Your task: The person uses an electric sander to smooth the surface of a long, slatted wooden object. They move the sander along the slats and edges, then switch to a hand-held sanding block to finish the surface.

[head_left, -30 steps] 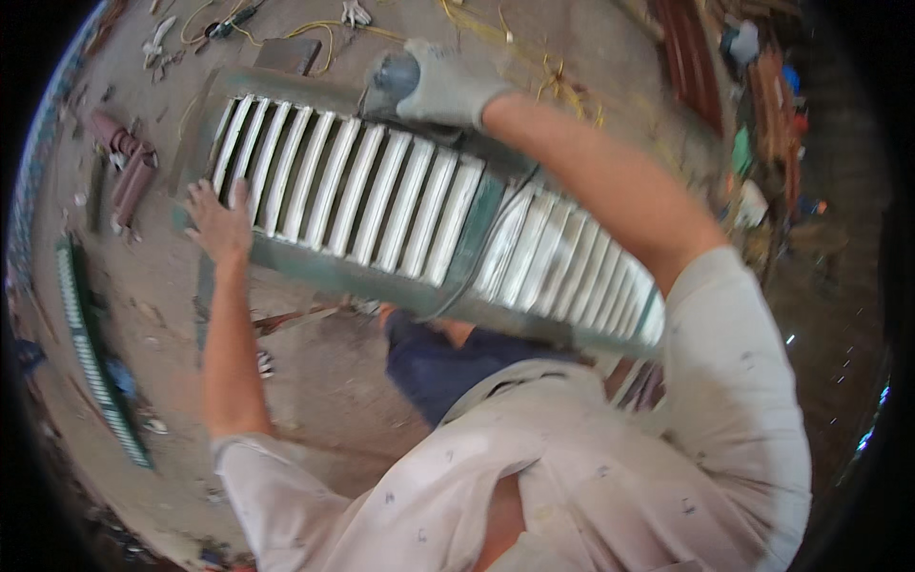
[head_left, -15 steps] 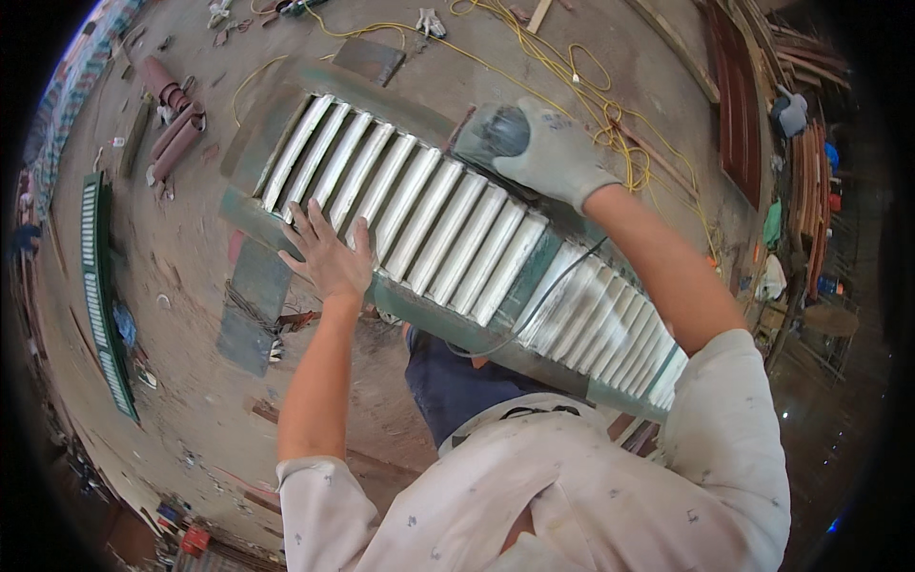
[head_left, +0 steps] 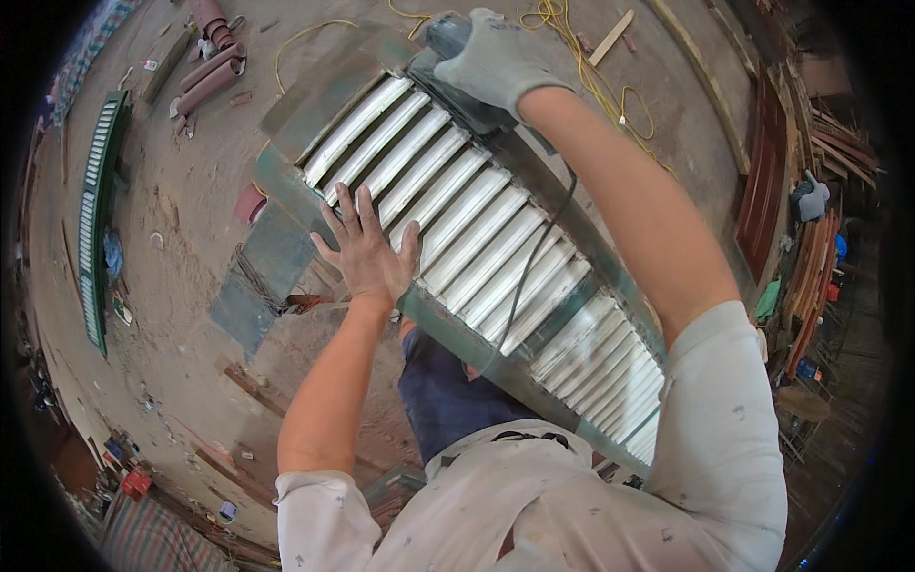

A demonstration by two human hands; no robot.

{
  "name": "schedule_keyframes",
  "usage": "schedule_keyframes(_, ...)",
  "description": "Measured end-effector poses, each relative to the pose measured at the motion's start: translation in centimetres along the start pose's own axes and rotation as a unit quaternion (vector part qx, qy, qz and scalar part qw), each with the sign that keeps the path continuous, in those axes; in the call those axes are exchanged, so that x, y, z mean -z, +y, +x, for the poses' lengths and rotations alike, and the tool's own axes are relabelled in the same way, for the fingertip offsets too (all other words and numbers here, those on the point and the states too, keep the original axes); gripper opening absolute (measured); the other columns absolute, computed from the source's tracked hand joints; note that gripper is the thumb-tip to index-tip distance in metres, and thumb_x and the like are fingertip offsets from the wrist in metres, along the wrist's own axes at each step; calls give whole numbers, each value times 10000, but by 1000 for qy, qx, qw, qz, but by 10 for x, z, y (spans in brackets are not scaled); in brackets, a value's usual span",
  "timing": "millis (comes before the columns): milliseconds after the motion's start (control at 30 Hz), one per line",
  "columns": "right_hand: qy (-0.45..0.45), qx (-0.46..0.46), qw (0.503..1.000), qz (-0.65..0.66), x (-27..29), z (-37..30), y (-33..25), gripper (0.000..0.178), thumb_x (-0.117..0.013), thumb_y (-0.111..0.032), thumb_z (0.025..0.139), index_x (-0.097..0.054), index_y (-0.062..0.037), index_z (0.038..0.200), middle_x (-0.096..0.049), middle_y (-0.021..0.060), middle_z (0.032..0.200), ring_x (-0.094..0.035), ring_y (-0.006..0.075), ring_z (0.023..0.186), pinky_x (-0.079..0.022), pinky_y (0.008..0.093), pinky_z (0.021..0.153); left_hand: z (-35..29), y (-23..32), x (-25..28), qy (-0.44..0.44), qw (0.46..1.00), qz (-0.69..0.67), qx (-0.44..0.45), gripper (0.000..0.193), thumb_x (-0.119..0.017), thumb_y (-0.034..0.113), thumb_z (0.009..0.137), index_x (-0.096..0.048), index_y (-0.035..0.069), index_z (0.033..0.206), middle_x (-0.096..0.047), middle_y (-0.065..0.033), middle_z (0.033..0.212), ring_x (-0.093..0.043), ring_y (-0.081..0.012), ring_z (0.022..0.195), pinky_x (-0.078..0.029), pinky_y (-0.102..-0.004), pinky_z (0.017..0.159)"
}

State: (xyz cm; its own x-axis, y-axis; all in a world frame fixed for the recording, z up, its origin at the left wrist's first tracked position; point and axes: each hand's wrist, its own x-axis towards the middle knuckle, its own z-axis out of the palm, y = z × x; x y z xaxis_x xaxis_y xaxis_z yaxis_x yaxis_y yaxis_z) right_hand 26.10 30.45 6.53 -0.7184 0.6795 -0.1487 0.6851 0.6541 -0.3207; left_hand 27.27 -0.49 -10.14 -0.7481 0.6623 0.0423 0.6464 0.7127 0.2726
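A green louvered shutter panel [head_left: 462, 214] with pale, bare-looking slats lies slantwise in front of me. My left hand [head_left: 370, 257] is bare, its fingers spread over the slat ends at the panel's near left edge. At the far edge, my gloved right hand [head_left: 500, 65] is closed over a dark corded power sander [head_left: 446, 36], whose flat base sits by the far rail. The sander's underside is hidden. Its black cord [head_left: 521, 291] hangs across the slats toward my body.
Another green louvered panel [head_left: 92, 224] stands at the left. Reddish rolls [head_left: 210, 81] and a flat dark sheet [head_left: 250, 300] lie on the floor. Yellow cable [head_left: 596, 91] winds beyond the panel. Reddish-brown boards [head_left: 762, 172] lie at the right.
My right hand and the sander have moved up and left along the panel's far edge. The panel appears more steeply slanted in view. My left hand stays spread at its near edge.
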Motion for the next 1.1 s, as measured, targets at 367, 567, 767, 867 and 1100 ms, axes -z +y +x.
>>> schedule_keyframes(367, 35, 33, 998, -32, -12, 20, -1, 774, -798, -538, 820, -683, 12, 1351, -751, 272, 1300, -740, 410, 1221, -579, 471, 1072, 3, 6, 0, 2, 1000, -2, -5, 932, -574, 679, 1015, -244, 227, 1760, -102, -63, 1858, -86, -424, 1691, -73, -794, 1262)
schedule_keyframes(567, -84, -36, 996, -1, 36, -71, 33, 747, -795, -444, 812, -618, -3, 1388, -733, 275, 1310, -707, 427, 1253, -557, 499, 1085, 5, 4, 7, -34, 999, 12, 24, 931, -556, 681, 1006, -320, 137, 1724, -129, -98, 1846, -43, -421, 1693, -61, -811, 1250)
schedule_keyframes(767, -18, -13, 998, -51, 14, -86, 69, 744, -819, -430, 789, -601, 10, 1348, -727, 295, 1273, -717, 447, 1205, -564, 498, 1057, 4, 7, 5, -20, 1000, -6, 10, 937, -554, 654, 1027, -210, 169, 1751, -82, -105, 1851, -41, -441, 1685, -52, -818, 1242)
schedule_keyframes(867, -24, -3, 999, -30, 9, -48, 31, 771, -817, -485, 786, -623, 21, 1333, -724, 294, 1292, -714, 444, 1222, -563, 494, 1063, 0, 2, -3, -8, 1000, -23, 9, 961, -567, 644, 1020, -127, 238, 1772, -48, -83, 1858, -31, -441, 1688, -33, -825, 1238)
schedule_keyframes(1100, -19, 48, 999, -17, 8, 33, -49, 700, -789, -497, 808, -708, -9, 1303, -714, 318, 1313, -716, 436, 1235, -572, 495, 1068, 0, 0, 1, -29, 999, -18, 17, 986, -562, 665, 997, -147, 221, 1773, -47, -75, 1861, -12, -431, 1694, -33, -813, 1248)
